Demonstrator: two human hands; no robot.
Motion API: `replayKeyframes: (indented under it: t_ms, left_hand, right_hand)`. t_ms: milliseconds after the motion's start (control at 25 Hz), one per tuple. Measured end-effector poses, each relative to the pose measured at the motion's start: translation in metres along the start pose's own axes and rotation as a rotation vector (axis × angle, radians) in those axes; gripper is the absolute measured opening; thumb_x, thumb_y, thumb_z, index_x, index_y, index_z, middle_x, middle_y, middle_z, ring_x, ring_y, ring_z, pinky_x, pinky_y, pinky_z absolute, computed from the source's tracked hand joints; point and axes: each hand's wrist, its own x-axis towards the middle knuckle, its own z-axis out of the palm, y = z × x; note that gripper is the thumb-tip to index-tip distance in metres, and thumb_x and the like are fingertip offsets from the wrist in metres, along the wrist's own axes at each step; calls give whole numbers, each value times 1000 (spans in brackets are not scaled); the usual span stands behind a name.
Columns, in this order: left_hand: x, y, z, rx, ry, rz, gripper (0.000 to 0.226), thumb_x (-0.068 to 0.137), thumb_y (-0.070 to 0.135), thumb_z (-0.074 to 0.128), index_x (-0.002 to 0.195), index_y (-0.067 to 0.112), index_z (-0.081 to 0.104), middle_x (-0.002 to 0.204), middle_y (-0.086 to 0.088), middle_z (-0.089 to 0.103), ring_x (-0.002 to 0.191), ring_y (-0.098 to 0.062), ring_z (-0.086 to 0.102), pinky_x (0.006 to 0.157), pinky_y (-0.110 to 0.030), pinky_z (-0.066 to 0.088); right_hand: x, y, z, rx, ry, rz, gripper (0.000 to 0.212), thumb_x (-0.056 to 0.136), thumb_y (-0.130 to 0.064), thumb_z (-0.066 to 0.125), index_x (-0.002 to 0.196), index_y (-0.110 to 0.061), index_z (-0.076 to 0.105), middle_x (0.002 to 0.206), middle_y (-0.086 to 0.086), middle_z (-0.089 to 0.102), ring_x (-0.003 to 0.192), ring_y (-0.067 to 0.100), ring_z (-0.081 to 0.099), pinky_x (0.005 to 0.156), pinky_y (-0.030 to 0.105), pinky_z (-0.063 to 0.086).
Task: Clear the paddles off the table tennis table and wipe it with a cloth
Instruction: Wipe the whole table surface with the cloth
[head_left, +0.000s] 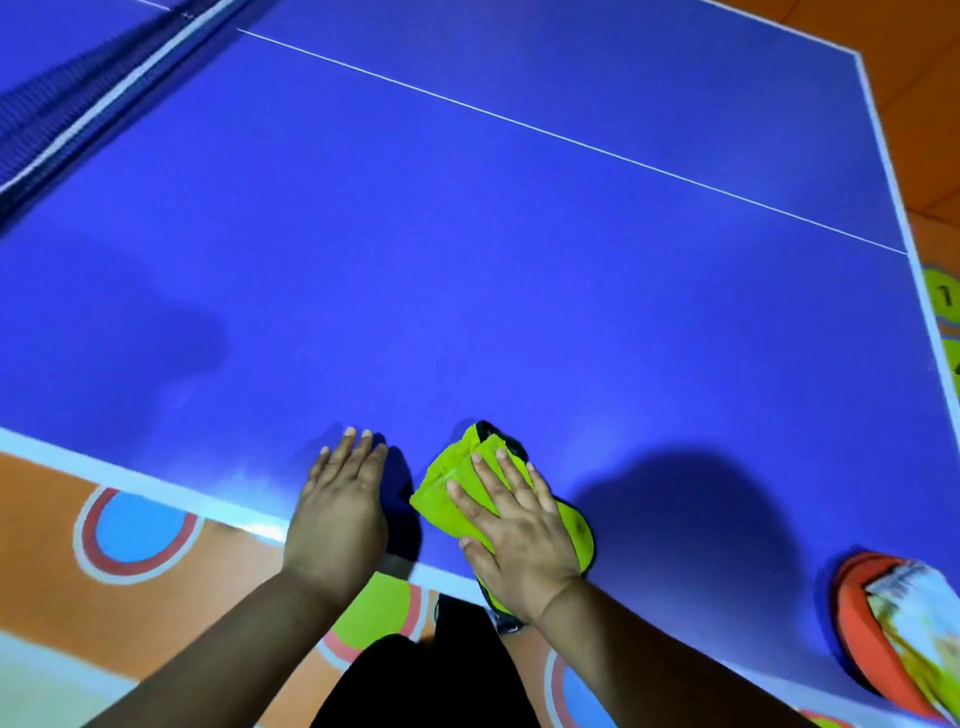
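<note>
Cloth: we see a lime-green cloth (452, 493), folded into layers. It lies flat on the blue table tennis table (467, 234), close to the near white edge line (156, 486).
Cloth detail: the fabric looks soft and napped. A dark edge shows at its far tip and again under the wrist; we cannot tell whether that is trim or a separate layer.
Right hand: our right hand (519, 540) lies palm down on the cloth, its fingers (511, 470) straight and spread, pressing the fabric to the table.
Left hand: our left hand (337, 519) rests palm down on the bare surface just beside the cloth, with its heel over the table edge. Its fingers (358, 452) are straight and held close together.
Table: a thin white centre line (571, 140) runs across the blue top, and the net (78, 93) crosses the far left corner.
Near right edge: an orange-red rounded object (857, 623) with a printed yellow-and-white piece on it sits on the table; we cannot tell what it is.
Floor: the orange flooring (52, 509) carries coloured circles.
</note>
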Motion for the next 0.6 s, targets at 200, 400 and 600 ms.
replayKeyframes:
  t_ms: [200,400,600]
  left_hand:
    - [-26,19,-6,-32,-98,4,66,75,4,35,141,6,39,149,-9,33,142,-21,20,114,-31,6]
    - [-6,52,-15,-41,-145,79,66,88,9,40,149,16,15,157,-1,8,144,-13,-1,114,-27,-4]
    - [38,76,-11,-10,-256,78,70,88,20,47,149,14,14,157,-2,7,144,-14,-1,115,-29,-4]
  right_hand:
    - [-65,-11,-1,10,-57,-106,61,83,-48,47,143,-43,34,156,-5,29,145,21,22,111,43,19]
    - [-86,24,-11,67,-25,30,67,76,-35,49,142,-39,39,154,-8,32,146,14,17,112,43,21]
    - [-47,57,-16,128,4,121,70,74,-36,49,142,-42,36,155,-11,28,146,15,18,114,44,18]
